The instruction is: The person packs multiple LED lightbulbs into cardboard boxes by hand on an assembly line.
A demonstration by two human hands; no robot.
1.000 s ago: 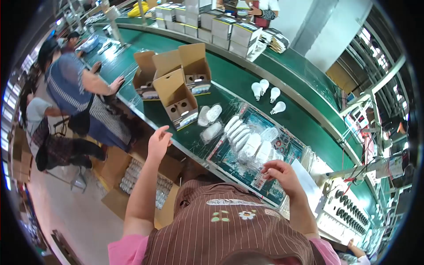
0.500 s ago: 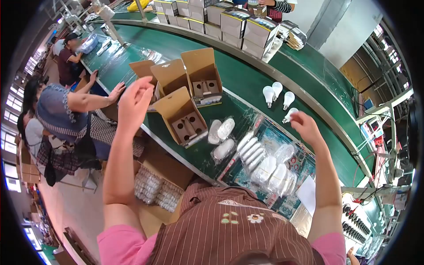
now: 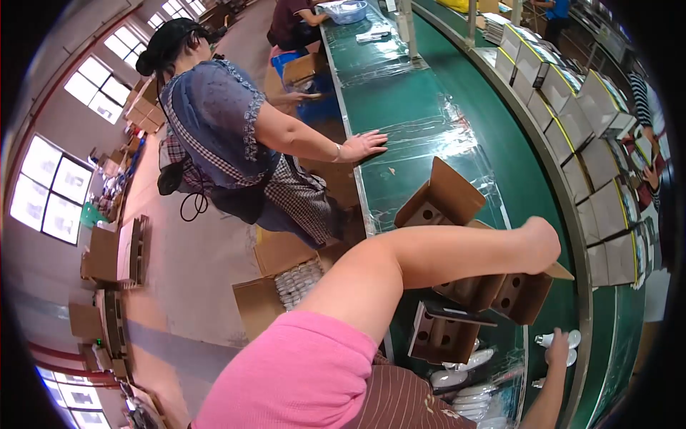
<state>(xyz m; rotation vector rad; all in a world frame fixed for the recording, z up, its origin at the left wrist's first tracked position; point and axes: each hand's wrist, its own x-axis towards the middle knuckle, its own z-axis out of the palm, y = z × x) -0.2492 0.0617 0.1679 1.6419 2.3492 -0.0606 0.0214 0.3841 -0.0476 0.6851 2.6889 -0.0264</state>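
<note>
My left hand (image 3: 539,245) is over the flaps of the open cardboard boxes (image 3: 518,297), its fingers hidden behind the back of the hand. To the lower right, my right hand (image 3: 557,350) has its fingers closed round the neck of a white light bulb (image 3: 574,339). Other bulbs (image 3: 571,357) lie beside and below that hand on the green surface. One box (image 3: 443,336) with round holes in its insert stands nearer my body. Wrapped white pieces (image 3: 473,400) lie close to my apron.
A co-worker (image 3: 214,121) stands at the left, one hand on the green table (image 3: 386,86). White cartons (image 3: 600,164) line the far side behind a metal rail (image 3: 547,143). A floor carton (image 3: 257,304) holds wrapped items. Another person's hands (image 3: 650,175) are at the far right.
The view has swung left, bringing the co-worker closer to the middle. My left hand now lies over the box flaps, and my right hand has closed on a bulb.
</note>
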